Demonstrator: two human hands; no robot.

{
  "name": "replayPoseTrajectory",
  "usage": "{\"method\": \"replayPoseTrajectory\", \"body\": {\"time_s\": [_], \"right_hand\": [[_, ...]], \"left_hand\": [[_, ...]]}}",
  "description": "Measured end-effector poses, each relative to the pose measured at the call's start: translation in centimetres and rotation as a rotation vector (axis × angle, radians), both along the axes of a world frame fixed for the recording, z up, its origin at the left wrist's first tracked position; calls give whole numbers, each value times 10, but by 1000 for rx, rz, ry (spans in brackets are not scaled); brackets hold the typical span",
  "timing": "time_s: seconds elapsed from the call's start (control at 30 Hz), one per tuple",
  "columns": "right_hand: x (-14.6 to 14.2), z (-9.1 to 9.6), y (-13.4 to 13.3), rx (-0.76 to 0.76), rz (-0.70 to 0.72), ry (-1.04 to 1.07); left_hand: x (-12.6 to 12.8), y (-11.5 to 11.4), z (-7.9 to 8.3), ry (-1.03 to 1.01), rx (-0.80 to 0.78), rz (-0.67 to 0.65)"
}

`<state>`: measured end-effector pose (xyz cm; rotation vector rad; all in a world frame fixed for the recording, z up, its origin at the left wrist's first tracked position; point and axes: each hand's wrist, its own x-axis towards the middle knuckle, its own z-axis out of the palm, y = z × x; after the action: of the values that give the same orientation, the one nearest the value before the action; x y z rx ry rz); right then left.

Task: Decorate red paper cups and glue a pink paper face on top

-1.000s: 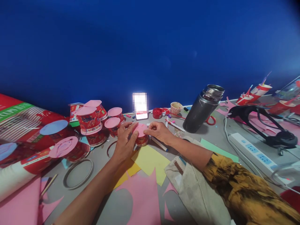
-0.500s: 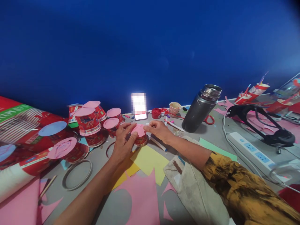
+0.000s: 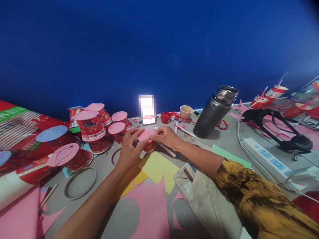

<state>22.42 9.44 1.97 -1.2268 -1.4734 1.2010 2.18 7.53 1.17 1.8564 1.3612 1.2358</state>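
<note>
A small red paper cup (image 3: 149, 146) stands upside down on the grey table (image 3: 224, 142), with a pink paper disc (image 3: 146, 135) on its base. My left hand (image 3: 131, 149) curls around the cup's left side, thumb pressed to the disc's edge. My right hand (image 3: 165, 136) pinches the disc's right edge from the other side. Both hands are closed on the cup and disc.
Several red cups topped with pink discs (image 3: 99, 124) crowd the left. A lit phone (image 3: 147, 109), a paint pot (image 3: 165, 117), markers (image 3: 185, 131) and a dark flask (image 3: 214, 111) stand behind. Yellow (image 3: 158, 167) and pink paper (image 3: 149, 209), metal rings (image 3: 79, 182), a power strip (image 3: 264, 156) lie around.
Both hands stay on the cup and disc; the fingers have shifted a little around the disc's edge. The whole view has drifted slightly.
</note>
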Motion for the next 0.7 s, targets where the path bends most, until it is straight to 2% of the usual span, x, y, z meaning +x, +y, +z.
{"method": "replayPoseTrajectory", "body": {"time_s": [0.17,0.33,0.5,0.7], "right_hand": [[-1,7,-4,21,-20,-34],[-5,13,-8,54,-4,-213],[-8,16,-9,58,-15,-335],[-7,18,-9,24,-26,-363]], "left_hand": [[-1,-1,0,-2,38,2],[-1,2,3,16,75,32],[0,9,4,56,78,-16],[-4,15,3,95,59,-62]]}}
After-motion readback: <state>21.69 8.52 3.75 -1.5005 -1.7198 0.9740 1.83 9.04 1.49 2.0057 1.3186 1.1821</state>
